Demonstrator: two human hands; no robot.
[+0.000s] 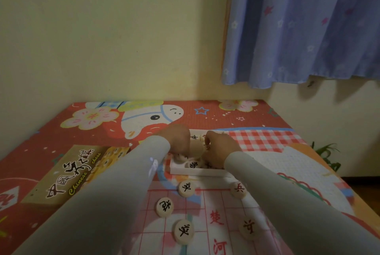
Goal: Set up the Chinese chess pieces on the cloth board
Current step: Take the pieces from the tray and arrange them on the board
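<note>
Pieces in tray: round pale discs with black or red characters lie heaped in the white tray (197,172), which sits just beyond the far edge of the cloth board (207,224).
Pieces on board: five discs lie flat and well apart on the red grid; one black-marked disc (186,188) sits near the far left corner, one red-marked disc (238,189) near the far right.
Left hand: the left hand (177,139) is over the tray with its fingers curled down among the discs; whether it holds one cannot be told, as the fingertips are hidden.
Right hand: the right hand (221,150) is over the tray, its fingers (207,141) bent around what appears to be a pale disc (197,147) between the two hands; the grip is judged probable, not certain.
Handling, discs: judged light, rigid and smooth-faced; likely to slide on one another in the heap. Best pinched by the rim between thumb and forefinger, face up so the character reads.
Handling, board: thin, limp cloth lying on a patterned mat (102,131); judged liable to shift or wrinkle if a disc is dragged, so pieces should be set down from above.
Other items: the printed box lid (67,178) lies left of the tray.
</note>
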